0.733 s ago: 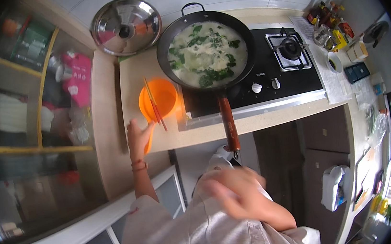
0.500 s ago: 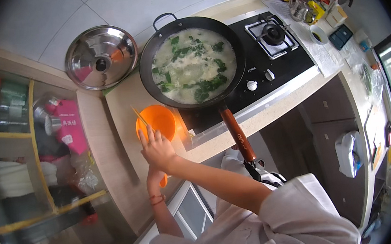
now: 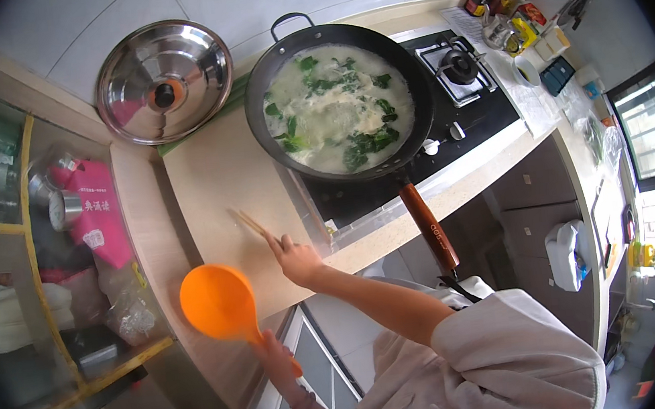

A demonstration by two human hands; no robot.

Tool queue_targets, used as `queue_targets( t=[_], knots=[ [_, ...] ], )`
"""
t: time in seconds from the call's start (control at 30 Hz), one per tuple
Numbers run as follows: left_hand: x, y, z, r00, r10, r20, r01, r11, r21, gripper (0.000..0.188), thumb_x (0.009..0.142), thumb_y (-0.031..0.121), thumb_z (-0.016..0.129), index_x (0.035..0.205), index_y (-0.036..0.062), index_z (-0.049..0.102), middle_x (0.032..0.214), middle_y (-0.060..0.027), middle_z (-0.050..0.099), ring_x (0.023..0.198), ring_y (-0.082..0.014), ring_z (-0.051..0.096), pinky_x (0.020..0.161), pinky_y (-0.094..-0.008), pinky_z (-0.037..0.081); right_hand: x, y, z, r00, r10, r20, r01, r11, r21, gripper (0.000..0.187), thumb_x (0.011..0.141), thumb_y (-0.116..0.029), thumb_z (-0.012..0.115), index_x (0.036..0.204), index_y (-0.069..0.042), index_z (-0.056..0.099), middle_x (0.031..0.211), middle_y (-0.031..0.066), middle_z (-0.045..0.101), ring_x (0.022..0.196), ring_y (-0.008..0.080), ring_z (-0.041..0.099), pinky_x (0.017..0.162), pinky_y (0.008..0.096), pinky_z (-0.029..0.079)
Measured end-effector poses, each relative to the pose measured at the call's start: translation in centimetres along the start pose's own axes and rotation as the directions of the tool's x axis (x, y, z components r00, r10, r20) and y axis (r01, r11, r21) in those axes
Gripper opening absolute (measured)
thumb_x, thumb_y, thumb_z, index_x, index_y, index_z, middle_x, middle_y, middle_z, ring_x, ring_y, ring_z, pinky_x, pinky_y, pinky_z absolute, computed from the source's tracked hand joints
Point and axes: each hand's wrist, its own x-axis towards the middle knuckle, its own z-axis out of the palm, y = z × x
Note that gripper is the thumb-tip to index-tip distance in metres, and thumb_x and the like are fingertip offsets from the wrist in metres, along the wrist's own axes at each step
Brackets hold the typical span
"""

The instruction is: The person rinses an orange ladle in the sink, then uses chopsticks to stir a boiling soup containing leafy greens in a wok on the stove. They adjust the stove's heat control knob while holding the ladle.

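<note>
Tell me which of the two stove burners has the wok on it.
The burner nearer the person's hands, hidden under the black wok of soup; the other burner, toward the condiment bottles, is bare.

The ladle (image 3: 218, 302) is bright orange. The wok (image 3: 338, 102) is black with a brown-red handle, and holds whitish soup with dark green leaves. The lid (image 3: 164, 82) is shiny silver. The worktop (image 3: 216, 185) is pale beige.

I see a steel lid (image 3: 164, 82) at upper left, a wok (image 3: 339, 110) of soup on the stove (image 3: 447, 122) at center top.
</note>
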Motion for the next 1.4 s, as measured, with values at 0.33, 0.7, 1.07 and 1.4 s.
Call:
queue_targets(
  t=[0.33,0.7,1.07,1.4],
  knots=[
    [-6.9,-2.6,-0.2,0.999,0.014,0.041,-0.010,0.996,-0.084,0.018,0.095,0.021,0.054,0.104,0.0076,0.047,0.061,0.0024,0.040,0.046,-0.0061,0.039,0.042,-0.0210,0.037,1.5,-0.8,0.2,0.997,0.013,0.072,0.009,0.953,-0.303,0.041,0.082,-0.019,0.059,0.120,-0.005,0.053,0.108,0.0122,0.055,0.096,0.0274,0.055,0.075,0.0390,0.045],
    [-15.6,-1.5,2.2,0.936,0.180,0.302,-0.150,0.982,-0.118,0.021,0.096,0.026,0.055,0.098,0.0072,0.047,0.062,0.0028,0.039,0.047,-0.0060,0.039,0.044,-0.0210,0.035,-26.4,7.4,-15.9,0.997,-0.070,-0.017,0.070,0.897,0.437,0.030,0.086,-0.018,0.057,0.114,-0.006,0.055,0.099,0.0176,0.061,0.088,0.0367,0.061,0.074,0.0434,0.050],
    [-29.8,-1.6,2.0,0.432,-0.072,0.899,-0.121,0.983,0.136,0.024,0.092,0.010,0.057,0.113,0.0043,0.046,0.072,0.0010,0.044,0.052,-0.0049,0.041,0.048,-0.0189,0.036,-69.0,21.6,-9.2,0.659,0.752,-0.017,-0.672,0.599,0.437,0.020,0.085,-0.016,0.060,0.097,-0.002,0.066,0.085,0.0196,0.067,0.080,0.0322,0.068,0.069,0.0361,0.053],
    [-35.0,-5.5,4.6,0.197,-0.477,0.856,-0.355,0.779,0.516,0.034,0.086,0.004,0.065,0.114,-0.0005,0.046,0.070,0.0011,0.048,0.049,-0.0033,0.041,0.046,-0.0172,0.034,-68.1,17.0,-3.7,0.761,0.622,0.184,-0.605,0.579,0.547,0.031,0.090,-0.028,0.056,0.108,-0.005,0.064,0.094,0.0204,0.067,0.086,0.0380,0.064,0.075,0.0402,0.051]
  ],
)
